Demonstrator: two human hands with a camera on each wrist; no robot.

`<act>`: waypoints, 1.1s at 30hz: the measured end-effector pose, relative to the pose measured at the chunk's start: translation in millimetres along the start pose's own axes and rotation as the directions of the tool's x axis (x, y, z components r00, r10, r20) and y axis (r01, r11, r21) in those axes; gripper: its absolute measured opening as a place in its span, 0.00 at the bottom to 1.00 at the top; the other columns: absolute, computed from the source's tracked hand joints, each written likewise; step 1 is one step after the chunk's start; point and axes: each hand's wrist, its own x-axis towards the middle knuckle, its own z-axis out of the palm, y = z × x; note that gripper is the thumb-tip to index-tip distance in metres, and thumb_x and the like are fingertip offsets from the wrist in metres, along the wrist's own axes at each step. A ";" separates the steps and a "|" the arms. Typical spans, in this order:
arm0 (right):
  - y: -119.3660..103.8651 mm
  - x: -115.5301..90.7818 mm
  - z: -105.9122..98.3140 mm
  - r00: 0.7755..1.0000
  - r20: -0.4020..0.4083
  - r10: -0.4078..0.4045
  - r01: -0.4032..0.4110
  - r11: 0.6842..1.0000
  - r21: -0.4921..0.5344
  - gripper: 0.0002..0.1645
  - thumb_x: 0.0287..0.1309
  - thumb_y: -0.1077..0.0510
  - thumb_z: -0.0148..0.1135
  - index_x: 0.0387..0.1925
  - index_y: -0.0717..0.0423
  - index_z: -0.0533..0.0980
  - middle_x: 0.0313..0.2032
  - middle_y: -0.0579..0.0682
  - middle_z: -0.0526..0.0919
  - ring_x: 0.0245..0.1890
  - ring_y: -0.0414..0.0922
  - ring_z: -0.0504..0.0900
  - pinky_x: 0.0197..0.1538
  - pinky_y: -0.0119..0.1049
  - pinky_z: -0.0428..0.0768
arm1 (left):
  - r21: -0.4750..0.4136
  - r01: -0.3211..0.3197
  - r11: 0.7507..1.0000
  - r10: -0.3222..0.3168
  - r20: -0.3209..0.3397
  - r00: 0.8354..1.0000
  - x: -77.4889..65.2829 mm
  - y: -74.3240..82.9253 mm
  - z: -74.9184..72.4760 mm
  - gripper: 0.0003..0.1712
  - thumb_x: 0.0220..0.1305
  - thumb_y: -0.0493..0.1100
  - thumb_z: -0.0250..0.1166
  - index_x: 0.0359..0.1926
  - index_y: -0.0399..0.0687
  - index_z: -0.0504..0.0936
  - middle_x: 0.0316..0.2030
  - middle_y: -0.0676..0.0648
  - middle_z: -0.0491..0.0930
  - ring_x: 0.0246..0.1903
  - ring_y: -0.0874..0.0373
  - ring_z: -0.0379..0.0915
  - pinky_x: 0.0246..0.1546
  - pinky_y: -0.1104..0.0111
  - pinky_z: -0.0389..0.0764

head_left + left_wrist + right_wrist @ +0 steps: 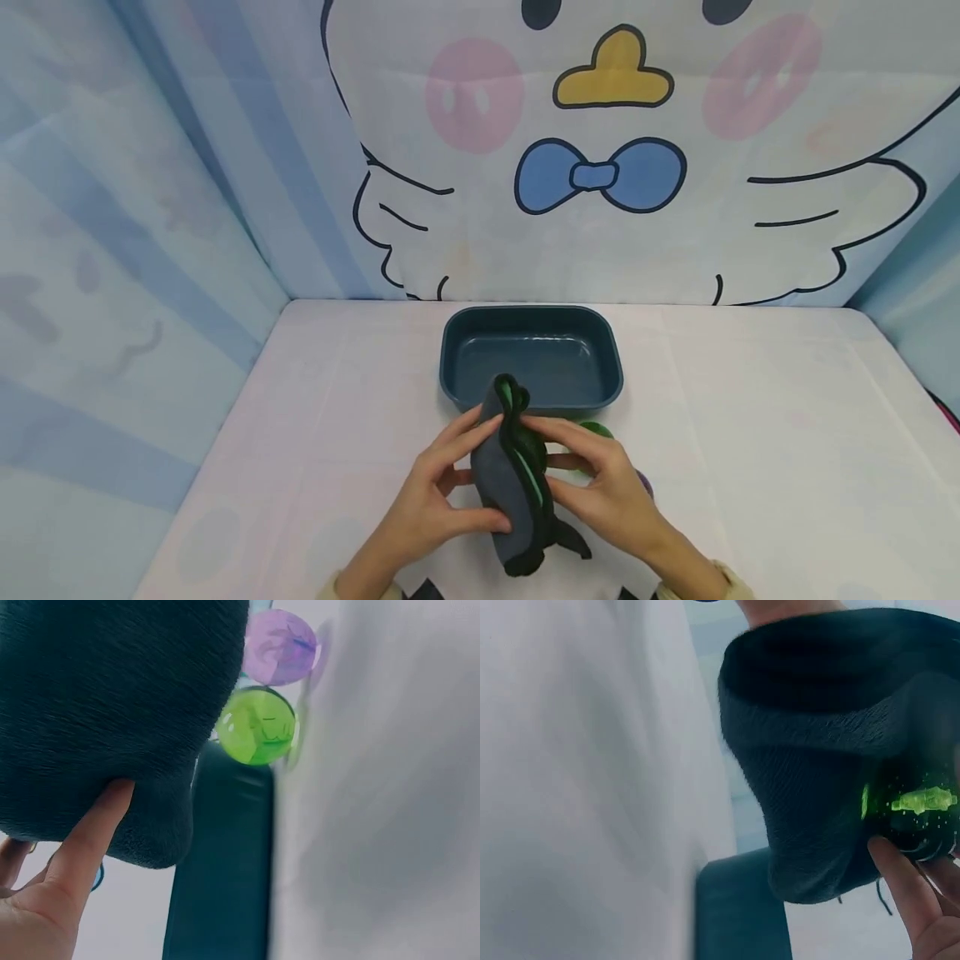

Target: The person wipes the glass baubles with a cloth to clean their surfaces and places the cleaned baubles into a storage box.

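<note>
A dark grey fuzzy fabric pouch (498, 479) stands tilted between the two hands, its long dark opening facing up. My left hand (431, 492) grips its left side, thumb low and fingers near the top. At its right side, my right hand (607, 487) holds a see-through ball (926, 801) with a green figure inside, close against the fabric. A pointed dark flap (572, 539) sticks out at the pouch's lower right. A green ball (257, 725) and a purple ball (281, 646) lie on the table, mostly hidden behind the right hand in the head view.
A dark teal rectangular tub (532, 400) stands just beyond the pouch on the pale table (757, 467). Printed cloth (600, 250) with a cartoon figure hangs along the back edge, and blue cloth (120, 275) hangs at the left.
</note>
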 end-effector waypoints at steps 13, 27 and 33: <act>-5.5 -6.6 -4.4 0.992 0.124 0.023 -0.022 1.000 -0.012 0.36 0.60 0.72 0.63 0.70 0.59 0.66 0.67 0.52 0.71 0.67 0.38 0.70 0.55 0.39 0.82 | 0.015 -0.190 0.982 0.191 -0.112 0.975 2.6 -8.6 9.1 0.40 0.45 0.23 0.74 0.63 0.38 0.75 0.66 0.36 0.66 0.62 0.52 0.72 0.43 0.56 0.86; 6.9 -0.7 -11.1 0.900 0.091 -0.427 0.427 0.817 -0.386 0.22 0.65 0.52 0.63 0.56 0.58 0.80 0.56 0.61 0.76 0.59 0.49 0.75 0.66 0.29 0.71 | 0.000 -0.205 0.979 0.205 -0.060 0.977 9.1 -14.4 4.3 0.38 0.48 0.24 0.72 0.63 0.38 0.75 0.66 0.35 0.67 0.61 0.53 0.72 0.41 0.56 0.87; 10.4 2.4 -4.9 0.849 0.149 -0.506 0.516 0.739 -0.433 0.22 0.67 0.52 0.60 0.55 0.62 0.79 0.56 0.64 0.76 0.59 0.53 0.74 0.69 0.32 0.68 | -0.012 -0.195 0.981 0.193 -0.084 0.978 8.5 -14.1 4.8 0.36 0.48 0.25 0.73 0.61 0.38 0.77 0.64 0.36 0.70 0.61 0.51 0.73 0.40 0.55 0.87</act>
